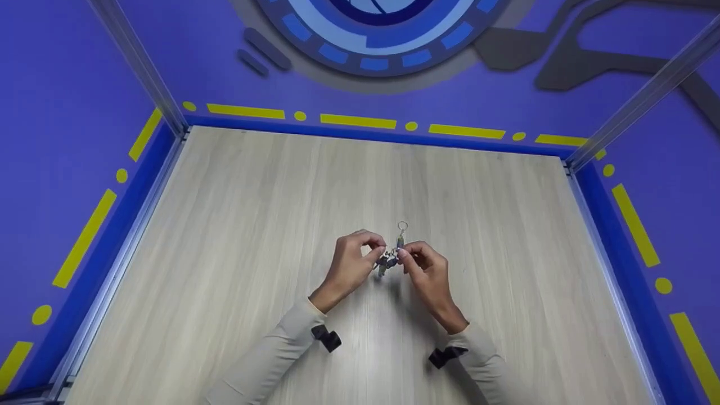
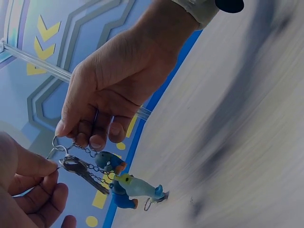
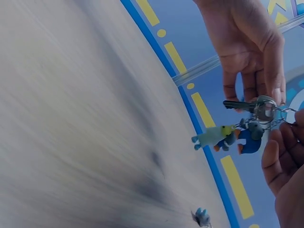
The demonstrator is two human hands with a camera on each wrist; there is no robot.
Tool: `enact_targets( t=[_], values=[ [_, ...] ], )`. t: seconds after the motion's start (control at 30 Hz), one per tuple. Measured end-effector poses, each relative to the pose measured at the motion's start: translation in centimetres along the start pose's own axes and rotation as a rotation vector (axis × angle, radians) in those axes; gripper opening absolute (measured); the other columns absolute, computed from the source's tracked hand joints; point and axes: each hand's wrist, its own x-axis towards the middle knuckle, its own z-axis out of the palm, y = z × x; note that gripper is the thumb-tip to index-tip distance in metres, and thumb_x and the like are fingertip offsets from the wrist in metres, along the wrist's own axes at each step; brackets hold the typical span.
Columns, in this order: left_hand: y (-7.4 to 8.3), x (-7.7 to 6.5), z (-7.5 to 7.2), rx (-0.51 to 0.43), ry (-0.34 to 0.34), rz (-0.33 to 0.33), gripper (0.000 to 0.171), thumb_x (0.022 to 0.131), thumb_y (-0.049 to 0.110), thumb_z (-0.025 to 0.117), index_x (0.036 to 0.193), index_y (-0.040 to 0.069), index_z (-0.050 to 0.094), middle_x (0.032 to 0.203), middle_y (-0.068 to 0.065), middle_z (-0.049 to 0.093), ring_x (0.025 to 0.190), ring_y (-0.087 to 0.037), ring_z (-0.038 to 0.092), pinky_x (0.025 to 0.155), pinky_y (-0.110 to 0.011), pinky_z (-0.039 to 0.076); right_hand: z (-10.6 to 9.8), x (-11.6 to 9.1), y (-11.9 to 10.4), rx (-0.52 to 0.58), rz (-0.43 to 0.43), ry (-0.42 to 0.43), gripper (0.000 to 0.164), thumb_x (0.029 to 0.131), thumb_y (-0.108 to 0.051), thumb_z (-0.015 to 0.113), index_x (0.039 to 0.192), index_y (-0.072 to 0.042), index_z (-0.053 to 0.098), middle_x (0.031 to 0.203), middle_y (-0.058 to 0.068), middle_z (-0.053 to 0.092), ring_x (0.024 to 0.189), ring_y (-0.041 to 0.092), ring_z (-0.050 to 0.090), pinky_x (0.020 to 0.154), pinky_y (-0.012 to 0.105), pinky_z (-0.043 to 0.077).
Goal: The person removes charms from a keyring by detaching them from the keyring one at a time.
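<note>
Both hands meet over the middle of the table, at a bunch of keys with figurine charms. My left hand (image 1: 350, 260) pinches the metal key ring (image 2: 60, 148) between thumb and finger. From the other side my right hand (image 1: 432, 273) pinches a thin wire ring between thumb and fingertips, right at the key ring. Metal keys (image 3: 240, 105) hang from the ring. Below dangle chains with a pale teal figurine with a yellow head (image 2: 140, 186) and blue-and-orange figurines (image 3: 250, 138). Fingers partly hide where the rings join.
On the wooden table (image 1: 270, 214), just beyond the hands, lies another keychain with a charm (image 1: 400, 242) and a split ring (image 1: 403, 225). Blue panels with yellow marks (image 1: 358, 120) enclose the table's back and sides, with metal posts (image 1: 140, 62) at the corners.
</note>
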Motion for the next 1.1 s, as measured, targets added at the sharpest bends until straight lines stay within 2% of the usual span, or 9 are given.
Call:
enact_targets(
  t=[0.27, 0.47, 0.6, 0.7, 0.83, 0.9, 1.0, 1.1],
  values=[
    [0.19, -0.21, 0.1, 0.025, -0.025, 0.121, 0.011, 0.093, -0.007, 0.081, 0.091, 0.003, 0.08, 0.089, -0.001, 0.076, 0.087, -0.016, 0.07, 0.083, -0.034, 0.057, 0.34, 0.26, -0.44, 0.002, -0.033, 0.027, 0.009, 0.106, 0.005, 0.068, 0.099, 0.001, 0.071, 0.088, 0.015, 0.069, 0.068, 0.018, 0.06, 0.061, 0.022, 0.052],
    [0.16, -0.25, 0.27, 0.022, -0.057, 0.125, 0.011, 0.094, -0.006, 0.079, 0.093, 0.004, 0.078, 0.091, -0.004, 0.076, 0.089, -0.017, 0.07, 0.086, -0.034, 0.057, 0.31, 0.33, -0.53, 0.007, -0.056, 0.044, 0.008, 0.104, 0.011, 0.067, 0.101, 0.004, 0.071, 0.089, 0.018, 0.07, 0.066, 0.02, 0.06, 0.06, 0.021, 0.052],
    [0.05, -0.3, 0.39, 0.024, -0.097, 0.092, 0.011, 0.098, -0.006, 0.074, 0.097, 0.004, 0.071, 0.093, -0.005, 0.073, 0.089, -0.016, 0.068, 0.086, -0.038, 0.058, 0.23, 0.17, -0.35, -0.004, -0.074, 0.05, 0.009, 0.102, 0.013, 0.067, 0.102, 0.005, 0.071, 0.087, 0.019, 0.071, 0.064, 0.029, 0.06, 0.06, 0.02, 0.052],
    [0.0, -0.33, 0.39, 0.016, -0.115, 0.057, 0.01, 0.102, -0.006, 0.07, 0.101, 0.004, 0.067, 0.092, -0.005, 0.073, 0.086, -0.014, 0.068, 0.083, -0.036, 0.058, 0.19, 0.14, -0.34, -0.021, -0.071, 0.046, 0.009, 0.102, 0.011, 0.069, 0.102, 0.003, 0.072, 0.086, 0.016, 0.071, 0.065, 0.027, 0.062, 0.06, 0.022, 0.052],
    [-0.05, -0.31, 0.27, -0.015, -0.101, -0.01, 0.009, 0.102, -0.006, 0.07, 0.102, 0.003, 0.068, 0.09, -0.005, 0.074, 0.082, -0.012, 0.067, 0.078, -0.029, 0.057, 0.09, 0.16, -0.27, -0.039, -0.053, 0.021, 0.007, 0.102, 0.009, 0.071, 0.105, 0.003, 0.073, 0.087, 0.014, 0.072, 0.067, 0.021, 0.063, 0.061, 0.023, 0.053],
    [-0.09, -0.27, 0.15, -0.042, -0.099, -0.052, 0.007, 0.102, -0.005, 0.071, 0.103, 0.002, 0.071, 0.09, -0.005, 0.074, 0.081, -0.012, 0.067, 0.077, -0.027, 0.057, 0.01, 0.21, -0.15, -0.045, -0.046, 0.007, 0.009, 0.102, 0.01, 0.071, 0.109, 0.005, 0.074, 0.089, 0.016, 0.073, 0.067, 0.024, 0.063, 0.062, 0.021, 0.053],
    [-0.08, -0.18, -0.09, -0.09, -0.121, -0.124, 0.008, 0.102, -0.005, 0.071, 0.107, -0.001, 0.075, 0.092, -0.006, 0.075, 0.083, -0.012, 0.068, 0.08, -0.028, 0.058, -0.1, 0.29, 0.01, -0.064, -0.034, -0.007, 0.012, 0.102, 0.01, 0.071, 0.112, 0.007, 0.076, 0.091, 0.017, 0.075, 0.066, 0.031, 0.064, 0.063, 0.018, 0.053],
    [-0.04, -0.1, -0.33, -0.143, -0.176, -0.187, 0.015, 0.102, -0.007, 0.07, 0.114, -0.005, 0.077, 0.098, -0.012, 0.077, 0.09, -0.016, 0.07, 0.088, -0.033, 0.061, -0.19, 0.28, 0.04, -0.084, -0.023, -0.004, 0.011, 0.101, 0.01, 0.072, 0.11, 0.005, 0.078, 0.09, 0.016, 0.075, 0.065, 0.033, 0.065, 0.063, 0.017, 0.053]
  ],
)
